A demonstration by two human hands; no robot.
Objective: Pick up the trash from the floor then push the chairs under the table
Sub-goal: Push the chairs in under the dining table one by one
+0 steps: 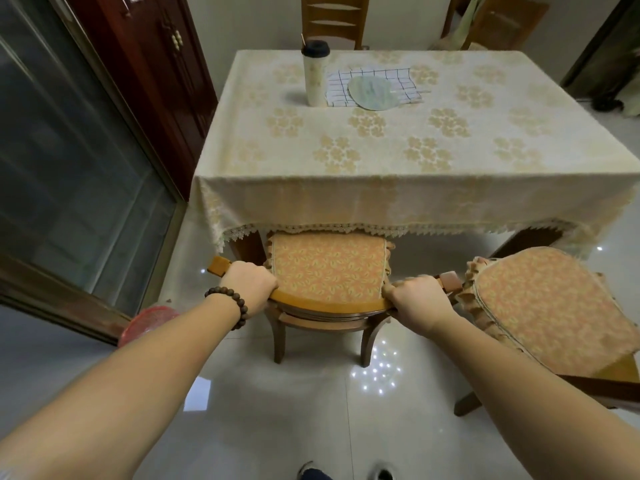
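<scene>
At near table edge: chair (329, 271), seat front just under tablecloth fringe (346, 229). Left hand (250, 284) and right hand (417, 299) both clamp curved backrest rail. Second chair (547, 299) just beside on right, angled outward, not tucked. Risk: skewed push catches table leg (247, 245), or right knuckles strike neighbouring chair.

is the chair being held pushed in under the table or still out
Partly in: the chair seat's front edge sits under the tablecloth fringe, most of the seat and the back legs remain outside.
</scene>
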